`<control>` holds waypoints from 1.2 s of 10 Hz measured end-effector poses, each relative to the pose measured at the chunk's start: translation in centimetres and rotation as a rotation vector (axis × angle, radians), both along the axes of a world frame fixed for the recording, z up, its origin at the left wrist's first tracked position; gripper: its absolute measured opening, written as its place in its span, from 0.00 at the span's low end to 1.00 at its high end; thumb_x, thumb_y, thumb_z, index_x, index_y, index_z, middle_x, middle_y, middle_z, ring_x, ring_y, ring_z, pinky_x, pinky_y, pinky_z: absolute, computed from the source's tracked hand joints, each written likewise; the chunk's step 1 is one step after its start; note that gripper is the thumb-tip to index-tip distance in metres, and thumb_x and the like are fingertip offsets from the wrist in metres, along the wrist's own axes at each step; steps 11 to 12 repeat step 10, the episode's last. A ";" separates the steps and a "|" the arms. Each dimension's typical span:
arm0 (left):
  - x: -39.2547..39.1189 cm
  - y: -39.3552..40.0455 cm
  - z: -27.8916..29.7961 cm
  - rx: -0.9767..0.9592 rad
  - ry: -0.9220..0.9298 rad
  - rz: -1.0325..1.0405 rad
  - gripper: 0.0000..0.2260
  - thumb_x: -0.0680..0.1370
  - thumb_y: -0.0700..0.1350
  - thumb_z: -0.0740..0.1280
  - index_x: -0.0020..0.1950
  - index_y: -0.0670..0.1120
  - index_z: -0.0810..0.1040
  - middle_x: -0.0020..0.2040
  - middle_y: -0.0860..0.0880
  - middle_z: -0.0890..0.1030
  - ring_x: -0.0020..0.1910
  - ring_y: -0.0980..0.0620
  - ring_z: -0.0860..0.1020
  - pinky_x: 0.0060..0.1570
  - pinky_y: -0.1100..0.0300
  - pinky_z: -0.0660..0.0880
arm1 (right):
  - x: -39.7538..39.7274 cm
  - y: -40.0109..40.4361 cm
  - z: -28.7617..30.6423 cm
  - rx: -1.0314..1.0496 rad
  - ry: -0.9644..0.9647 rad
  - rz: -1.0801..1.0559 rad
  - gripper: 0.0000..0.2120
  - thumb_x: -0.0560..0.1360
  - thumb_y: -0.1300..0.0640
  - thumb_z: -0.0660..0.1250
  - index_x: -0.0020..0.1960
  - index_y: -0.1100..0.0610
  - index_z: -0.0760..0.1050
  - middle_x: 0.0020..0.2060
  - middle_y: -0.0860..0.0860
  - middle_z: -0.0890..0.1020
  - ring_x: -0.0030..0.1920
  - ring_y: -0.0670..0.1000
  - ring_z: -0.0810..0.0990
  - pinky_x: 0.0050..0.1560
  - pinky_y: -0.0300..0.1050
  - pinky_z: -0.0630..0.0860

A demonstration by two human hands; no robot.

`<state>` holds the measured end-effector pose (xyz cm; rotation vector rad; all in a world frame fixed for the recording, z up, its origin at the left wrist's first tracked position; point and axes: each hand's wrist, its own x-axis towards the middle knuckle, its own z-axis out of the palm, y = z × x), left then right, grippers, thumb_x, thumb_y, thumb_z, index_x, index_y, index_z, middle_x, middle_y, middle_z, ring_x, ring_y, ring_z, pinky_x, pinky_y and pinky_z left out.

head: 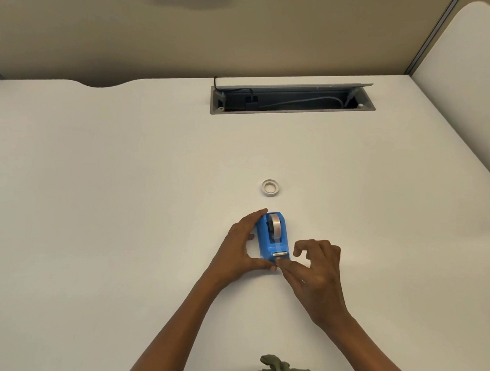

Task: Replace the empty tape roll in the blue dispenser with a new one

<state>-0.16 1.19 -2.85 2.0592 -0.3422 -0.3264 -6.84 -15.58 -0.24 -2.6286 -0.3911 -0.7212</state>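
Observation:
The blue tape dispenser stands on the white desk, with a clear tape roll seated in it. A strip of tape runs down from the roll to the metal cutter at the near end. My left hand grips the dispenser's left side, fingers at its far end and thumb at its near end. The thumb and forefinger of my right hand press the tape end at the cutter, and its other fingers are curled. An empty white tape core lies flat on the desk just beyond the dispenser.
An open grey cable tray with cords inside is sunk into the desk at the back. A beige partition wall rises behind the desk and a white panel stands at the right.

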 end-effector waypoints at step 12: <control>2.8 -1.7 3.7 0.079 -0.124 0.308 0.19 0.82 0.50 0.51 0.72 0.49 0.63 0.77 0.50 0.59 0.75 0.53 0.54 0.68 0.64 0.49 | 2.6 -3.4 1.9 0.545 0.354 -0.094 0.16 0.72 0.62 0.69 0.58 0.51 0.78 0.56 0.50 0.75 0.57 0.49 0.75 0.54 0.41 0.73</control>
